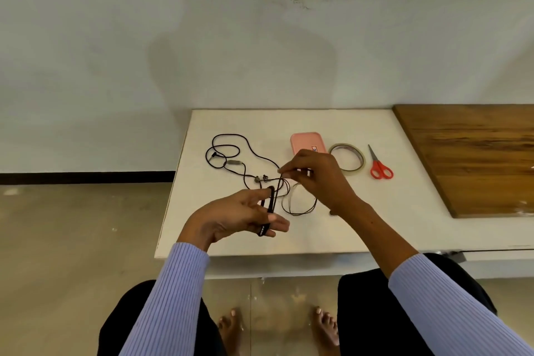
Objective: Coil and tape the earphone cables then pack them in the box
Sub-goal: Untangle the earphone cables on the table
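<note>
While the loose end of the black earphone cable (231,153) sprawls over the white table (375,225) at about 10 o'clock, the left hand (237,217) has coils of it wrapped around its spread fingers. Right hand (315,179) pinches a strand of the same cable just past 12. Pink box (306,143) sits behind that hand, then the tape roll (348,159) and red scissors (380,166) out at 2 o'clock.
</note>
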